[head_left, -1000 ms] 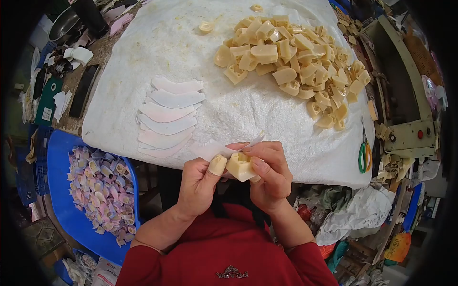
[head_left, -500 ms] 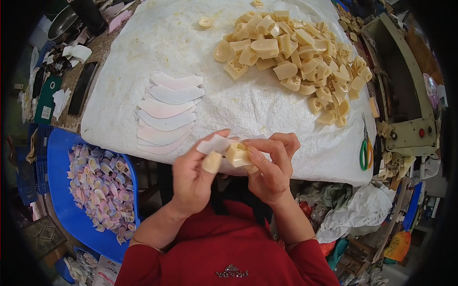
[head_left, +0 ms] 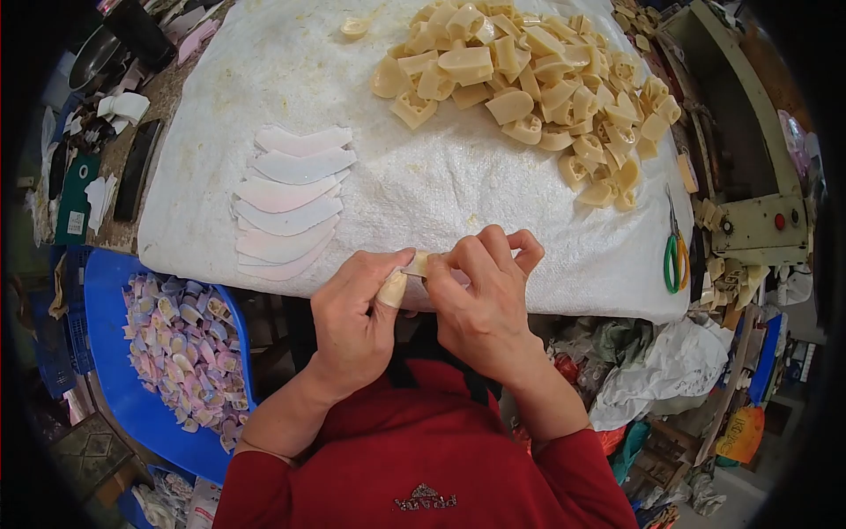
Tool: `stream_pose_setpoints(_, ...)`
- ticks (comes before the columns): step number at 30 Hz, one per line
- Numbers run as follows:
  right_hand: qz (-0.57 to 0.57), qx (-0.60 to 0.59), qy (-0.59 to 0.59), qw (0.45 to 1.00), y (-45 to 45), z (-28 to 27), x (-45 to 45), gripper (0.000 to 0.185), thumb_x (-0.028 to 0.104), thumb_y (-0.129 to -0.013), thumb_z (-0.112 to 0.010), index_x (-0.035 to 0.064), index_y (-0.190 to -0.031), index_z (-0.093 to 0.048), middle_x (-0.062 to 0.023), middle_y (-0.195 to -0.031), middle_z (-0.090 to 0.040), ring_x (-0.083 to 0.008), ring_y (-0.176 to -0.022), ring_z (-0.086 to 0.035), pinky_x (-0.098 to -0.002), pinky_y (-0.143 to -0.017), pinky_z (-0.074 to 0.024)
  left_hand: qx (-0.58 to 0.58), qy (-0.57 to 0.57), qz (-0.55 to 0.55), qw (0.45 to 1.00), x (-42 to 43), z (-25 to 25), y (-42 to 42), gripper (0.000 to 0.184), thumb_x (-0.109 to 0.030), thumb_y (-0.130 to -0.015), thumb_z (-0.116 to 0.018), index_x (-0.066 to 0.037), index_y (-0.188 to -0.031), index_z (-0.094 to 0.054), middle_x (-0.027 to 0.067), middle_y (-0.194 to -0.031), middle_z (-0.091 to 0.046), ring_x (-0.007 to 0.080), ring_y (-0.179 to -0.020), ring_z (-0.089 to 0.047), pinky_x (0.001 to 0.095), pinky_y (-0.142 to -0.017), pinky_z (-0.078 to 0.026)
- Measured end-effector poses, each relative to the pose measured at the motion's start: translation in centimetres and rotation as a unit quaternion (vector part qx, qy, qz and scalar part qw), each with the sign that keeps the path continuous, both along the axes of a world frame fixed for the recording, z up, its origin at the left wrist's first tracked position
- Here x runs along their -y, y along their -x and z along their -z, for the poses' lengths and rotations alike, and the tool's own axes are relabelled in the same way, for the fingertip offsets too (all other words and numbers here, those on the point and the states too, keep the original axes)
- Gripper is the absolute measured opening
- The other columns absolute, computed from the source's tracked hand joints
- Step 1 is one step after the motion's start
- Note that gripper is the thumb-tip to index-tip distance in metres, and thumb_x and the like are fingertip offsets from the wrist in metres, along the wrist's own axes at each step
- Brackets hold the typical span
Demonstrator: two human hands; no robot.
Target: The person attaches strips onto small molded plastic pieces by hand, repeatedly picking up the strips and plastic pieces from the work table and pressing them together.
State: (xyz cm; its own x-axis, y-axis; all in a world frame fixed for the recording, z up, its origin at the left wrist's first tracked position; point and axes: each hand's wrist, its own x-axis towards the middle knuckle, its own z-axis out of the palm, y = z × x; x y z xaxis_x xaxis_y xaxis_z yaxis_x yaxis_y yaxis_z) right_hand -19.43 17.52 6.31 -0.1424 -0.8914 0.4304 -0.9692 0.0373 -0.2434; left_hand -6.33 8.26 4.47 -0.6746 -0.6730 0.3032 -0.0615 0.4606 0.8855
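Between my hands, at the table's near edge, is a cream plastic shoe heel (head_left: 419,263), mostly hidden by my fingers. My left hand (head_left: 357,322) is closed on its left side, the thumb wearing a tan cover. From the other side my right hand (head_left: 480,300) grips the heel, fingers bent over it. A little of a pale strip shows at the fingertips; how it lies on the heel is hidden. To the left, several curved pale pink and grey-blue strips (head_left: 286,194) lie overlapping in a column on the white cloth (head_left: 397,185).
A large pile of cream heels (head_left: 529,79) lies at the back right, and one small piece (head_left: 355,28) apart. Green-and-orange-handled scissors (head_left: 676,256) rest at the right edge. Left below stands a blue tub (head_left: 110,353) of pink and lilac covered pieces (head_left: 185,353).
The pale strip, which stood out from my left hand beside the heel, is now mostly hidden between both hands. My right hand has turned over the heel, and my hands are closer together.
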Motion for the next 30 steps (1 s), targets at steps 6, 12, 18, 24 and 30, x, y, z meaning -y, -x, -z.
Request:
stream_pose_setpoints(6, -0.010, 0.074, 0.048, 0.996, 1.0, 1.8, 0.1, 0.027, 0.007, -0.061, -0.065, 0.0111, -0.087, -0.060, -0.0013, -0.077, -0.046, -0.0200, -0.076, -0.046, -0.0418, -0.076, -0.0260, -0.031, -0.034, 0.026, 0.999, -0.2, 0.2, -0.3, 0.025, -0.008, -0.090, -0.056, 0.001, -0.112, -0.062, 0.0137, -0.098, -0.061, 0.0208, -0.084, -0.061, 0.0277, -0.072, -0.048)
stream_pose_setpoints(12, -0.019, 0.145, 0.090, 0.985, 0.7, 2.2, 0.2, 0.030, 0.006, -0.060, -0.066, 0.0122, -0.088, -0.062, 0.0004, -0.076, -0.048, -0.0183, -0.073, -0.047, -0.0414, -0.076, -0.0259, -0.053, -0.143, 0.047, 0.987, 0.3, 1.2, -1.0, 0.026, -0.011, -0.090, -0.058, -0.002, -0.114, -0.062, 0.0091, -0.098, -0.061, 0.0155, -0.086, -0.060, 0.0247, -0.074, -0.047)
stream_pose_setpoints(18, -0.010, 0.059, 0.052, 0.997, -0.3, 1.0, -0.1, 0.028, 0.009, -0.063, -0.065, 0.0125, -0.091, -0.061, 0.0004, -0.076, -0.048, -0.0180, -0.074, -0.048, -0.0420, -0.076, -0.0259, -0.072, -0.143, -0.013, 0.987, -0.2, 1.5, -0.8, 0.023, -0.013, -0.091, -0.057, 0.003, -0.106, -0.063, 0.0074, -0.089, -0.063, 0.0120, -0.077, -0.059, 0.0241, -0.071, -0.048)
stream_pose_setpoints(24, -0.034, 0.095, 0.051, 0.994, -0.4, 1.5, -0.1, 0.030, 0.007, -0.061, -0.066, 0.0120, -0.091, -0.061, 0.0008, -0.075, -0.049, -0.0184, -0.073, -0.048, -0.0417, -0.076, -0.0266, -0.159, -0.431, -0.050, 0.887, 0.0, 1.9, -0.9, 0.023, -0.015, -0.094, -0.052, 0.005, -0.095, -0.065, 0.0050, -0.082, -0.064, 0.0077, -0.076, -0.057, 0.0223, -0.067, -0.046)
stream_pose_setpoints(30, -0.025, 0.060, 0.031, 0.997, -0.4, 1.5, -0.1, 0.031, 0.006, -0.058, -0.067, 0.0121, -0.087, -0.061, 0.0011, -0.074, -0.048, -0.0185, -0.071, -0.047, -0.0409, -0.076, -0.0265, -0.040, -0.264, -0.038, 0.963, -0.6, 1.2, -1.2, 0.021, -0.011, -0.093, -0.054, 0.006, -0.101, -0.063, 0.0061, -0.088, -0.062, 0.0113, -0.081, -0.056, 0.0247, -0.075, -0.044)
